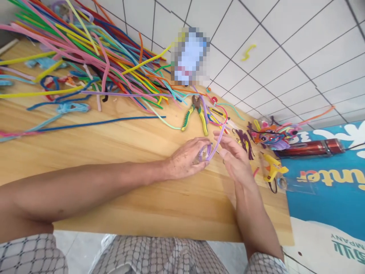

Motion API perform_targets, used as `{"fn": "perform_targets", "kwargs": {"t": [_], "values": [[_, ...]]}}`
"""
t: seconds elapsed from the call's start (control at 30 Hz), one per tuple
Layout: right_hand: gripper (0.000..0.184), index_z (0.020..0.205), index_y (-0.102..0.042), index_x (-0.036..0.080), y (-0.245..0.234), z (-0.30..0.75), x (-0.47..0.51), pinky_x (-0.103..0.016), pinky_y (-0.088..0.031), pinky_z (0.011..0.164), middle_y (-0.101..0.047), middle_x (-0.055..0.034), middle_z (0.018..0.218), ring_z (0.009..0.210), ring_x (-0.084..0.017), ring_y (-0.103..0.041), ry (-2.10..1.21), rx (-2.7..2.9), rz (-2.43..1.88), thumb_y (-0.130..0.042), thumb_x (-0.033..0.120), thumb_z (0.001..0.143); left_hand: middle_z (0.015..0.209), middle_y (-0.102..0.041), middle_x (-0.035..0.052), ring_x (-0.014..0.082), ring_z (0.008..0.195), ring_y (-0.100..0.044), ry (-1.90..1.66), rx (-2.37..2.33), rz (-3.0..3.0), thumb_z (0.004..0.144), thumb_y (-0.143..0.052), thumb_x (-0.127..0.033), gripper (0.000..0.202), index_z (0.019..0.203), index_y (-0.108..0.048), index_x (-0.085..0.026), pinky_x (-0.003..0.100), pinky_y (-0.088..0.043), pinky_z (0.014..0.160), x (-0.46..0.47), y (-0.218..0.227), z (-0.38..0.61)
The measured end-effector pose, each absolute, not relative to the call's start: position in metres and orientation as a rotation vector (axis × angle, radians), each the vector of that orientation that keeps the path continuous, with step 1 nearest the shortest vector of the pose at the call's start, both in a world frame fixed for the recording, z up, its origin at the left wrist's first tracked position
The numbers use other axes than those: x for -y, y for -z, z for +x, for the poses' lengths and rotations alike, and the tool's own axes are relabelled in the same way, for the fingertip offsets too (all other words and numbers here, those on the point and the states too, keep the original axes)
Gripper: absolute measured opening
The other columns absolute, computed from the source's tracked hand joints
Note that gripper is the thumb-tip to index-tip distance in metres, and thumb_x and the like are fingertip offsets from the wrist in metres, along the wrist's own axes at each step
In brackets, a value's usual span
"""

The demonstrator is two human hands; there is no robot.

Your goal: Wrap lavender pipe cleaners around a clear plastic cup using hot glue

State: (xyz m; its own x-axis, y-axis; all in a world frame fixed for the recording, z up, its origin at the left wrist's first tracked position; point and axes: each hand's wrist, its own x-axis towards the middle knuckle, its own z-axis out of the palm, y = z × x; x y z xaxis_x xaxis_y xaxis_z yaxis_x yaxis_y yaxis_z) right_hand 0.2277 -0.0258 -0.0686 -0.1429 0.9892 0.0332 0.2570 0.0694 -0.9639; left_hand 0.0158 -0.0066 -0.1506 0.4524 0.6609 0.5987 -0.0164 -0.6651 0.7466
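Observation:
My left hand [186, 159] is closed around a small clear, roundish object [203, 153] with purple pipe cleaner coiled about it; the fingers partly hide it. From this coil a free length of purple pipe cleaner [218, 144] rises up and to the right. My right hand [234, 154] is at that length, its fingers loosely curled around it and the thumb nearest the coil. Just beyond my hands lie pliers [196, 110] with green and yellow handles, their jaws pointing away. Beside them is a yellow and black cutter [218, 112] among bent pipe cleaners.
A large heap of coloured pipe cleaners [114, 64] covers the back left of the wooden table [137, 213]. A blurred phone [190, 57] leans against the tiled wall. To the right are dark purple strands [243, 142], a colourful pipe-cleaner figure [272, 137], a yellow glue gun [272, 167] and a red cylinder [316, 147].

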Motion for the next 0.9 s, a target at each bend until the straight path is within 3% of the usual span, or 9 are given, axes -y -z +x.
{"fn": "perform_targets", "kwargs": {"t": [0.2, 0.33, 0.9], "values": [[0.030, 0.101, -0.085, 0.034, 0.078, 0.220, 0.018, -0.050, -0.060, 0.111, -0.072, -0.0043, 0.151, 0.147, -0.035, -0.062, -1.301, 1.374, -1.279, -0.096, 0.052, 0.080, 0.145, -0.067, 0.0199, 0.0343, 0.141, -0.066, -1.312, -0.508, 2.003, 0.100, -0.066, -0.021, 0.055, 0.152, -0.047, -0.021, 0.055, -0.059, 0.117, 0.005, 0.150, 0.019], [0.031, 0.092, -0.083, 0.032, 0.084, 0.216, 0.017, -0.050, -0.059, 0.112, -0.078, -0.0051, 0.142, 0.143, -0.034, -0.065, -1.324, 1.280, -1.282, -0.100, 0.052, 0.075, 0.146, -0.067, 0.0197, 0.0343, 0.143, -0.064, -1.338, -0.502, 1.987, 0.101, -0.066, -0.021, 0.055, 0.152, -0.047, -0.021, 0.056, -0.058, 0.119, 0.005, 0.150, 0.019], [0.033, 0.091, -0.080, 0.031, 0.093, 0.212, 0.015, -0.046, -0.058, 0.109, -0.081, -0.0035, 0.133, 0.128, -0.030, -0.072, -1.328, 1.179, -1.290, -0.101, 0.050, 0.073, 0.147, -0.066, 0.0203, 0.0348, 0.144, -0.063, -1.298, -0.508, 1.952, 0.098, -0.069, -0.020, 0.056, 0.151, -0.050, -0.021, 0.058, -0.056, 0.120, 0.006, 0.150, 0.016]]}}
